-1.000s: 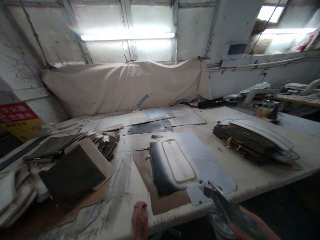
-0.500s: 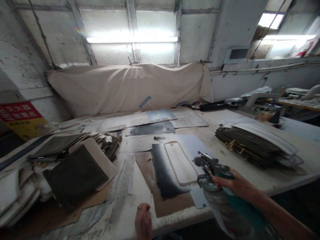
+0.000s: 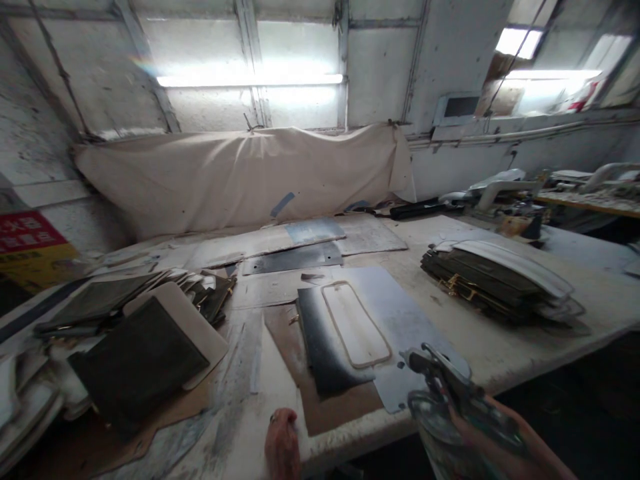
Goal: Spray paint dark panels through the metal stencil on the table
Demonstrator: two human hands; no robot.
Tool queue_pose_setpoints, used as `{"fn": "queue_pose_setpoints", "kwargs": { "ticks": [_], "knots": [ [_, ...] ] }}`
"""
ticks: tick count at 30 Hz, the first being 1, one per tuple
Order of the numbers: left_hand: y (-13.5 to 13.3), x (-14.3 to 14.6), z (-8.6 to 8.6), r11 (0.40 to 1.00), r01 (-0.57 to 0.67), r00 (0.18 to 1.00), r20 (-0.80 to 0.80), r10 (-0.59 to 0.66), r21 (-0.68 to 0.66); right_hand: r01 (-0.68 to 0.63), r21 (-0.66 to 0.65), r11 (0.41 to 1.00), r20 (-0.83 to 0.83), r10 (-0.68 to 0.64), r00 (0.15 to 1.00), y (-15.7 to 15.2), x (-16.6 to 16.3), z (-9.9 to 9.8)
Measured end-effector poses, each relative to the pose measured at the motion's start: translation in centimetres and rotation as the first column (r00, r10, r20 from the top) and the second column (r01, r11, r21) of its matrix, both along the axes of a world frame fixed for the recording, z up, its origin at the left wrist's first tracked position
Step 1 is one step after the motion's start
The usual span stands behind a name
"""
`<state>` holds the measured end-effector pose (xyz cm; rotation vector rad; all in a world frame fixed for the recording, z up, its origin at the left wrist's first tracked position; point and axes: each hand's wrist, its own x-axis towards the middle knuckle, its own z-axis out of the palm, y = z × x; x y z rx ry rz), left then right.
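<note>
My right hand (image 3: 505,427) grips a metal spray gun (image 3: 437,383) at the lower right, its front end pointing left. The gun is partly blurred. Left of it lies a dark flat panel (image 3: 311,333) with a white piece (image 3: 356,325) inside a tan rounded frame on top; a whitish haze of coating surrounds the frame. Beneath them are a pale grey sheet (image 3: 407,303) and brown board (image 3: 335,413). My left hand (image 3: 283,445) rests at the table's front edge with its fingers curled in, and no object shows in it.
Dark bag pieces (image 3: 143,363) with pale flaps are heaped on the left. A stack of dark pieces with gold fittings (image 3: 490,283) sits to the right. Tan cloth (image 3: 240,177) hangs behind the worktable (image 3: 510,347). A red and yellow sign (image 3: 33,243) stands far left.
My right hand and the spray gun have moved down and right, away from the framed white piece. My left hand stays at the table edge. The view has shifted slightly right.
</note>
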<state>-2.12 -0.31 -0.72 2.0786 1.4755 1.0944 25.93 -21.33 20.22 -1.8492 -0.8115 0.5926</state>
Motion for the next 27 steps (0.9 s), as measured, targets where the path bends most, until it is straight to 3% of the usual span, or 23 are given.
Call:
{"fn": "queue_pose_setpoints", "kwargs": {
  "ticks": [7,21,27],
  "knots": [
    [-0.2,-0.1,-0.1,1.000,-0.018,1.000,0.012,0.018,0.021,-0.052,0.074,0.996,-0.031,0.055,0.998,3.4,-1.6,0.6],
    [-0.2,0.4,0.0,0.999,-0.034,0.999,-0.015,0.034,0.009,-0.168,0.078,0.983,0.042,0.165,0.985,4.3,-2.1,-2.1],
    [-0.1,0.5,-0.3,0.999,-0.029,0.999,-0.027,0.030,0.016,-0.091,0.029,0.995,0.017,0.091,0.996,3.7,-1.0,-2.3]
  ]
}}
